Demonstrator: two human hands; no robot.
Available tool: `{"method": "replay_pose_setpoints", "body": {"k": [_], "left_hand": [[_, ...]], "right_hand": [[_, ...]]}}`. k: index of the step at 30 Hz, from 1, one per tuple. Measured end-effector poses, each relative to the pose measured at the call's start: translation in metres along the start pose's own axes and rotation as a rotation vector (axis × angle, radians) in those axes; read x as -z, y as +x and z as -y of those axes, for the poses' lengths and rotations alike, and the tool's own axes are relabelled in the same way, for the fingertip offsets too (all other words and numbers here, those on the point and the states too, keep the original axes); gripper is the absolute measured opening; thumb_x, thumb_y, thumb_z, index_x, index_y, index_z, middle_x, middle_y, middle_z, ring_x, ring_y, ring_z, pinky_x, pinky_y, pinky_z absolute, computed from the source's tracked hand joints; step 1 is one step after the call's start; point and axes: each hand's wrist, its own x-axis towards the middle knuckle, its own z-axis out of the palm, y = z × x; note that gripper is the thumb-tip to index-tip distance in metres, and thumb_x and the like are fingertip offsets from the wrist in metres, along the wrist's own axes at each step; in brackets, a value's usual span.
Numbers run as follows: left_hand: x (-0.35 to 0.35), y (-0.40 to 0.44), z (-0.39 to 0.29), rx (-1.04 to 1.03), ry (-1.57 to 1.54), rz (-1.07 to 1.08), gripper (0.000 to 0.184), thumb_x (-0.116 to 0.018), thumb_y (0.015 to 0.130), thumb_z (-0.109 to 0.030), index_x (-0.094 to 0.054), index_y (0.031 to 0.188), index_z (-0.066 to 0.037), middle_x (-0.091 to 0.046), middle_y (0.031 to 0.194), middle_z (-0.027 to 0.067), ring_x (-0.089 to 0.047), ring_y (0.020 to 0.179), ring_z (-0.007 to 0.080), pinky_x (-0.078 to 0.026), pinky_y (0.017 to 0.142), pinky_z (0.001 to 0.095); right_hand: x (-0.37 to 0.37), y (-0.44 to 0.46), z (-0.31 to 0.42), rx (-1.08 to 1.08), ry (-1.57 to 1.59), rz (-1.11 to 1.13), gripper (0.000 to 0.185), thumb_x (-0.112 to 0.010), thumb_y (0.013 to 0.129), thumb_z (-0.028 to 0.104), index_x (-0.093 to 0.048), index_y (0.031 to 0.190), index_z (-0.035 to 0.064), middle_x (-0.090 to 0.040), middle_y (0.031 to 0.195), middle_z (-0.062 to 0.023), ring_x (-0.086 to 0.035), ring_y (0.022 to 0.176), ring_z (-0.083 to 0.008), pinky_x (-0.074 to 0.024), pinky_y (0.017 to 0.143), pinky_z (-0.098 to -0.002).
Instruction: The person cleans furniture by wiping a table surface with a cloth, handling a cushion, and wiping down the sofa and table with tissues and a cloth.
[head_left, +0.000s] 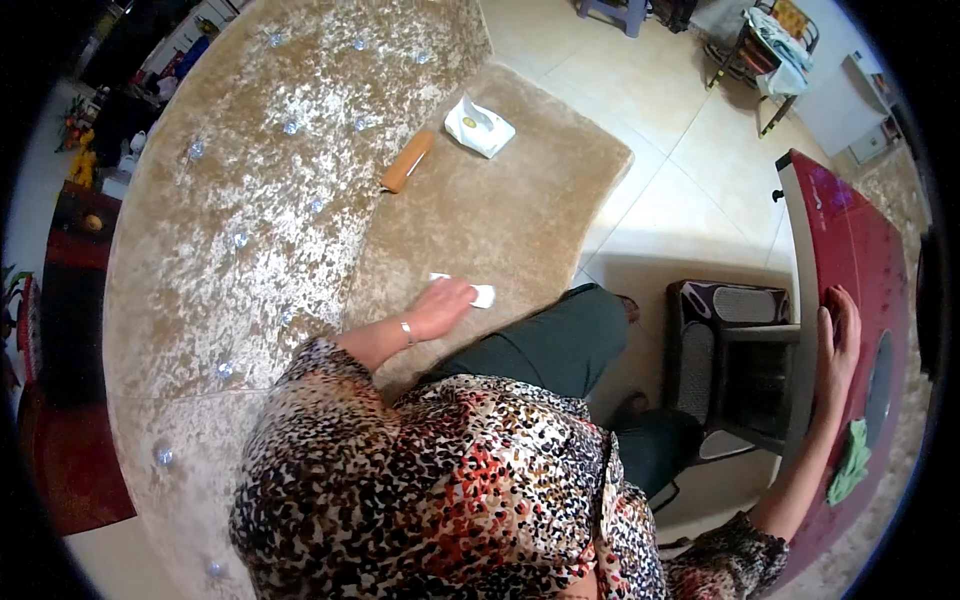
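Your left grip [443, 308], the nearer, curls over the white wipe [483, 296], holding it against the seat [530, 200]; its long axis is hidden. Your right grip [841, 325], well apart, rests straight-fingered on the red worktop [850, 220], nothing visibly held.

White sheet [483, 296] matt; seat [545, 200] velvety cloth; tabletop [868, 260] glossy.
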Motion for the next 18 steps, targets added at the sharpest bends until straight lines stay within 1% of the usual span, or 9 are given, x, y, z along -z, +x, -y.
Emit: {"method": "replay_pose_setpoints", "body": {"k": [2, 4, 6, 9, 10, 12, 14, 16, 18], "left_hand": [[0.015, -0.033, 0.035, 0.154, 0.021, -0.032, 0.012, -0.058, 0.091, -0.012, -0.058, 0.101, -0.007, -0.060, 0.100, 0.0152, -0.060, 0.093, 0.0365, -0.048, 0.081, 0.0481], [0.025, -0.064, 0.074, 0.512, 0.048, -0.060, 0.016, -0.051, 0.096, -0.010, -0.061, 0.108, -0.006, -0.063, 0.100, 0.0188, -0.063, 0.096, 0.0362, -0.050, 0.084, 0.0491], [0.048, -0.080, 0.098, 0.678, 0.254, 0.028, 0.020, -0.047, 0.097, -0.009, -0.062, 0.110, -0.004, -0.064, 0.106, 0.0220, -0.064, 0.098, 0.0389, -0.051, 0.086, 0.0482], [0.052, -0.064, 0.090, 0.843, 0.180, -0.066, 0.023, -0.044, 0.098, -0.009, -0.061, 0.112, -0.002, -0.063, 0.111, 0.0255, -0.063, 0.101, 0.0414, -0.052, 0.087, 0.0485], [0.041, -0.056, 0.095, 0.849, 0.177, -0.063, 0.023, -0.044, 0.098, -0.009, -0.061, 0.112, -0.002, -0.063, 0.111, 0.0255, -0.063, 0.101, 0.0414, -0.052, 0.087, 0.0485], [0.009, -0.034, 0.109, 0.817, 0.155, -0.254, 0.028, -0.040, 0.099, -0.014, -0.061, 0.114, -0.002, -0.063, 0.115, 0.0258, -0.062, 0.104, 0.0432, -0.051, 0.090, 0.0500], [-0.002, 0.008, 0.085, 0.827, -0.048, -0.379, 0.032, -0.038, 0.100, -0.020, -0.060, 0.116, -0.003, -0.064, 0.115, 0.0242, -0.061, 0.106, 0.0440, -0.049, 0.093, 0.0517], [-0.018, 0.044, 0.071, 0.753, -0.292, -0.309, 0.038, -0.033, 0.102, -0.025, -0.060, 0.116, -0.002, -0.064, 0.118, 0.0230, -0.061, 0.106, 0.0450, -0.047, 0.095, 0.0534], [-0.013, 0.078, 0.028, 0.641, -0.387, -0.169, 0.031, -0.038, 0.100, -0.020, -0.060, 0.114, -0.003, -0.063, 0.117, 0.0239, -0.061, 0.104, 0.0442, -0.048, 0.093, 0.0515]], "right_hand": [[-0.002, 0.004, -0.009, -0.006, 0.000, 0.011, 0.034, -0.060, 0.101, 0.015, -0.061, 0.132, 0.0034, -0.058, 0.139, -0.0140, -0.053, 0.131, -0.0272, -0.0382, 0.113, -0.0388], [-0.007, 0.004, -0.012, -0.010, -0.006, 0.029, 0.035, -0.059, 0.101, 0.014, -0.060, 0.134, 0.0039, -0.058, 0.141, -0.0134, -0.052, 0.133, -0.0259, -0.0376, 0.114, -0.0381], [-0.011, 0.007, -0.011, -0.014, 0.031, -0.029, 0.033, -0.062, 0.100, 0.017, -0.062, 0.130, 0.0035, -0.060, 0.136, -0.0152, -0.054, 0.129, -0.0290, -0.0388, 0.112, -0.0390], [-0.011, 0.012, -0.018, 0.026, 0.016, -0.021, 0.031, -0.062, 0.099, 0.015, -0.063, 0.128, 0.0032, -0.061, 0.134, -0.0145, -0.055, 0.129, -0.0279, -0.0391, 0.112, -0.0380], [-0.011, 0.013, -0.019, 0.039, 0.027, -0.012, 0.031, -0.061, 0.099, 0.014, -0.063, 0.128, 0.0030, -0.061, 0.134, -0.0142, -0.055, 0.128, -0.0274, -0.0393, 0.111, -0.0377], [-0.011, 0.014, -0.018, 0.028, 0.037, -0.009, 0.030, -0.061, 0.099, 0.013, -0.063, 0.128, 0.0028, -0.062, 0.133, -0.0138, -0.056, 0.127, -0.0266, -0.0397, 0.111, -0.0372], [-0.011, 0.017, -0.025, 0.030, 0.040, -0.006, 0.030, -0.061, 0.099, 0.013, -0.063, 0.128, 0.0028, -0.061, 0.134, -0.0137, -0.056, 0.127, -0.0261, -0.0399, 0.111, -0.0372], [-0.010, 0.016, -0.029, 0.022, 0.043, -0.002, 0.030, -0.061, 0.100, 0.013, -0.063, 0.128, 0.0029, -0.061, 0.134, -0.0136, -0.056, 0.127, -0.0260, -0.0403, 0.111, -0.0371], [-0.010, 0.014, -0.027, 0.012, 0.045, -0.004, 0.031, -0.062, 0.100, 0.014, -0.063, 0.128, 0.0030, -0.061, 0.134, -0.0135, -0.056, 0.127, -0.0258, -0.0407, 0.111, -0.0369]]}}
